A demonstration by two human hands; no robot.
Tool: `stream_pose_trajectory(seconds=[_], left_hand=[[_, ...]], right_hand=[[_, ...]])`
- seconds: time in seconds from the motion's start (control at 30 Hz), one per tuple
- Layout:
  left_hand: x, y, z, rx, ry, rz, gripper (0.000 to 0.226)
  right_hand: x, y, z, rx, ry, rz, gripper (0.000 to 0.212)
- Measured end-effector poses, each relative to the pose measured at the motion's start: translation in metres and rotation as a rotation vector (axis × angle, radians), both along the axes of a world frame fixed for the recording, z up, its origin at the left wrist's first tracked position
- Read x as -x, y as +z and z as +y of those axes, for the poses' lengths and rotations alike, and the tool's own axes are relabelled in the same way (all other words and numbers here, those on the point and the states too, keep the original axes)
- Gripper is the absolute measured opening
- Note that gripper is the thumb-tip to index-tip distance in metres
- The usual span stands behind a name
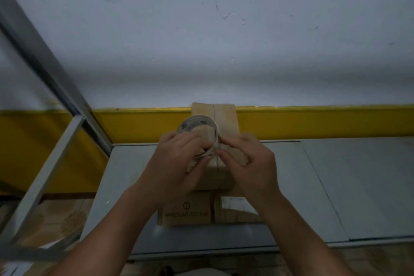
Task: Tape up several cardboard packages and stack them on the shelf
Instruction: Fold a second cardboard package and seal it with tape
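left hand (177, 163) gripping tape roll (198, 129), cardboard box (215, 177) beneath

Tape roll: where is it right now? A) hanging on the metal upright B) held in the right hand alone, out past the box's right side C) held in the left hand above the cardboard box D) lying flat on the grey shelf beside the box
C: the left hand grips the tape roll over the cardboard box, while the right hand picks at the roll's edge.

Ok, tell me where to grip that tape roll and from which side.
Grip the tape roll by its outer rim, coming from the left, as the left hand does. It stands on edge over the cardboard box, leaving the right hand to work at the tape.
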State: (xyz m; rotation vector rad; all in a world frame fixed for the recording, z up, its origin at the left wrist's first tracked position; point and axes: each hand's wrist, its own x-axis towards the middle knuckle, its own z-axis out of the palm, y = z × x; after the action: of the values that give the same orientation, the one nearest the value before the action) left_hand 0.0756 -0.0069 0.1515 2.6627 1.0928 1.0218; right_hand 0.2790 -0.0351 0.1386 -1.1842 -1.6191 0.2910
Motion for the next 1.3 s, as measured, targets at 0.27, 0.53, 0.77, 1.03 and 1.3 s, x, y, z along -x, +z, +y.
stream_pose_trajectory(seconds=[0.27,0.53,0.77,1.03,1.3], left_hand=[[0.01,0.002,-0.008,0.06,-0.115,0.025,0.022],[0.019,-0.002,-0.015,0.115,-0.135,0.045,0.016],[0.025,-0.004,-0.017,0.187,-0.199,0.048,0.015],[0.028,-0.005,-0.016,0.201,-0.208,0.03,0.017],[0.024,-0.001,-0.022,0.241,-0.198,0.026,0.015]], right_hand=[[-0.021,0.009,0.007,0.301,0.28,0.015,0.066],[-0.02,0.013,0.004,0.165,0.215,-0.124,0.061],[-0.026,0.014,0.01,0.174,0.207,-0.022,0.016],[-0.007,0.011,0.007,0.042,0.089,-0.127,0.005],[0.0,0.009,0.006,0.12,0.112,-0.195,0.009]])
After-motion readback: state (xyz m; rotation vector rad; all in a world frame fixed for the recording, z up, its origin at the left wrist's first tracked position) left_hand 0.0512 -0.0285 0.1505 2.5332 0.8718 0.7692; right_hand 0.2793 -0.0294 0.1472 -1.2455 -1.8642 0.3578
